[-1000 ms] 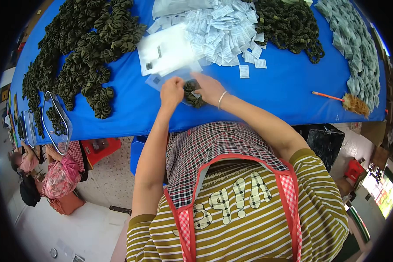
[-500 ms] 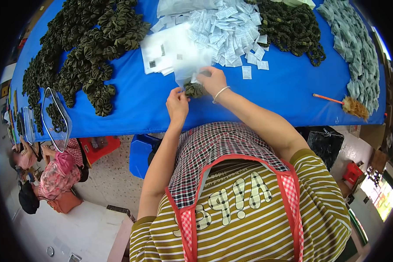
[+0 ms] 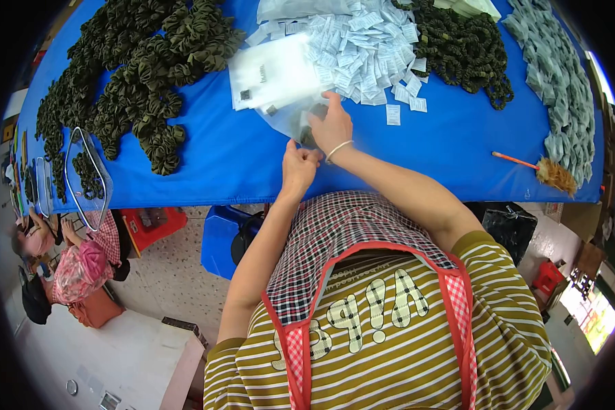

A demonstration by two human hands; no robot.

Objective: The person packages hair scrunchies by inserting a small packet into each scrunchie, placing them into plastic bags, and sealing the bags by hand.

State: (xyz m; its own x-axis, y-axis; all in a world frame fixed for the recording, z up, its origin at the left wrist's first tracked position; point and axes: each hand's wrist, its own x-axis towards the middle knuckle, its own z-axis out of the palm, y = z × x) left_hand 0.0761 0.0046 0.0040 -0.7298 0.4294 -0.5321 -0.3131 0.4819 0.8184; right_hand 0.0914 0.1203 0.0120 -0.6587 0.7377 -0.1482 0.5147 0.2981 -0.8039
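Observation:
Between my hands, close to the stack of printed frosted bags (image 3: 277, 75), is a clear plastic bag (image 3: 280, 117) with a dark green scrunchie (image 3: 306, 134) seen through it. My left hand (image 3: 301, 169) is closed, pinching the bag's near end between thumb and fingers. On the bag's right side my right hand (image 3: 333, 126) is closed over it, its fingertips partly hidden against the plastic. Just beyond the hands lies a heap of small white printed sachets (image 3: 372, 55).
Dark green scrunchies (image 3: 143, 89) cover the table's left; another green pile (image 3: 461, 51) lies at the back right. Filled packets (image 3: 560, 102) run along the right edge, near a feather duster (image 3: 553, 176). A wire-rimmed basket (image 3: 89, 174) is at left. Other people (image 3: 82, 270) sit beyond.
The bag and scrunchie have been lowered and turned, its upper end now lying toward the stack. My left hand has moved right and slightly nearer; my right hand has shifted slightly.

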